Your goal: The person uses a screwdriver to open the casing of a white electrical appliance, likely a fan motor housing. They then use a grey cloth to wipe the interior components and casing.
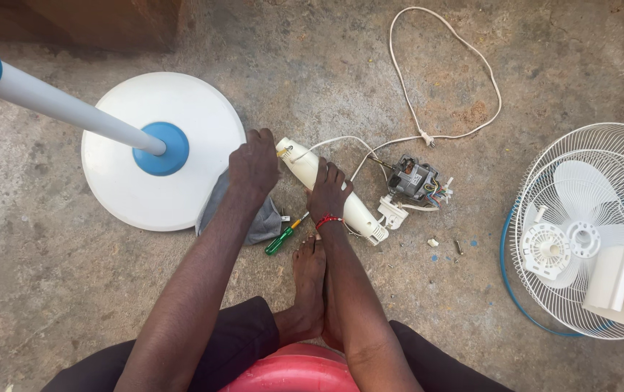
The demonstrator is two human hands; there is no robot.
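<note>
Here the right hand (328, 192) presses down on the white fan housing (330, 191) on the floor (50, 276), fingers wrapped over it to keep it from rolling. The left hand (253, 168) grips its end, fingers curled shut, beside the round base (130, 192).

Floor (50, 290): bare concrete, grey-brown, rough, with darker stains and reddish patches toward the upper right of the frame. Small grit and specks scattered over it; a few blue flecks at centre right. Fine cracks at lower left. Upper left of the frame: the base of a reddish-brown wall (87, 22) or block meets the floor, with a dark shadow line along its foot. Light: even, soft daylight, shadows short and faint. No window or furniture can be made out.
</note>
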